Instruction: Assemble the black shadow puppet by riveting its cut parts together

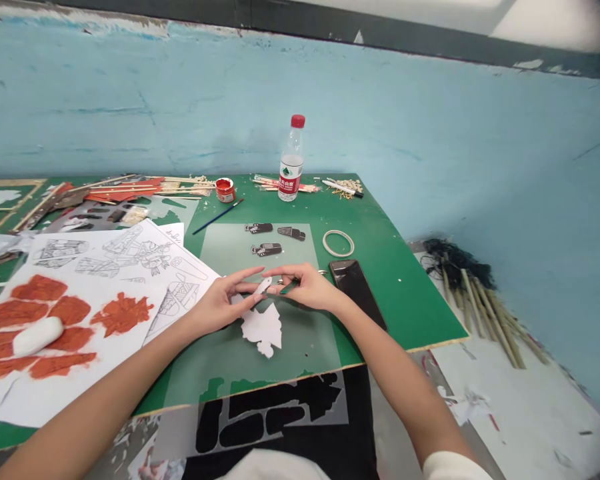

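Note:
Between the thumb and fingers of my left hand (224,303) is a small white strip-like cutout (263,286). My right hand (310,287) pinches a thin dark green object (289,287), its kind partly hidden by the fingers. The fingertips of both hands almost meet over the strip. Just below them a jagged white paper cutout (263,327) lies on a translucent plastic sheet (220,367), which overhangs the table's front edge. Beyond the hands, black cutouts with white lines (267,249) rest on the same sheet.
Right of the sheet are a phone (357,290) and a tape roll (339,244). Behind stand a water bottle (291,167) and a red paint jar (225,190), near a paintbrush (217,217). Line drawings (130,250) and orange-painted paper (123,313) spread at left.

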Motion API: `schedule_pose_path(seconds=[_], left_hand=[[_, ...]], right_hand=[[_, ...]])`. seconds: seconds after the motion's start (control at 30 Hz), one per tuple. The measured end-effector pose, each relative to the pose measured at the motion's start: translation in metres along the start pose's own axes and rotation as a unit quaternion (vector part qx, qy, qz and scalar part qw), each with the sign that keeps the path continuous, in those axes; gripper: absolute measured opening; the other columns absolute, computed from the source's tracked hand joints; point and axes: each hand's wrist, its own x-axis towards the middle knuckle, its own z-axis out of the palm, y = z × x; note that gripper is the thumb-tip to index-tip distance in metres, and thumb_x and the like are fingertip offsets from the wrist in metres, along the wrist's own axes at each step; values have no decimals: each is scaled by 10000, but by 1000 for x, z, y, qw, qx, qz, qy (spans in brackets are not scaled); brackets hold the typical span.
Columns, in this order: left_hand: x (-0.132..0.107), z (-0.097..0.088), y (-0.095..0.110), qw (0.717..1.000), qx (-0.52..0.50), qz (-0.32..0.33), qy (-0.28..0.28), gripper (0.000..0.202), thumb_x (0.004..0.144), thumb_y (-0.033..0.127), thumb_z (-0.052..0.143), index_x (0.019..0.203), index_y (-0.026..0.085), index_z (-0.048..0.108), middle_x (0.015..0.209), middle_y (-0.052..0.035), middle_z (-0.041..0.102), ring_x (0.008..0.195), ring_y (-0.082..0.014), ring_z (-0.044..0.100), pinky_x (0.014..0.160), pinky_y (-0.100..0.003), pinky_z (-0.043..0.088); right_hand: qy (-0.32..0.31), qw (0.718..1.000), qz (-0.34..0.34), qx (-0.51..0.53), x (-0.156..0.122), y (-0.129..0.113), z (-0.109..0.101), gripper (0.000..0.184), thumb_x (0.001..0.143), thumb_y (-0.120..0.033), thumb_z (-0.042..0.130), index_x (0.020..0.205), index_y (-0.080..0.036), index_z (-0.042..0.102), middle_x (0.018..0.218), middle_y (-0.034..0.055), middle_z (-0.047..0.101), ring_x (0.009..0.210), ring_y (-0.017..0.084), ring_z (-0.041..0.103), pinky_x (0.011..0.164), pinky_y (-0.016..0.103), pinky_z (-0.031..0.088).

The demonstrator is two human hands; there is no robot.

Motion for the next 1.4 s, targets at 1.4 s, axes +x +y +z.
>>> schedule_pose_path(seconds=[1.4], left_hand=[[3, 3, -2, 980, 162, 58, 99, 649, 900, 439, 716, 1485, 249, 512, 1062, -61, 813, 834, -230, 739, 812, -345, 575]], right_hand=[[63, 993, -43, -93, 2, -1, 14, 264, 939, -404, 641, 885, -169, 750, 580, -44, 495, 567, 105, 404, 569, 235, 335]])
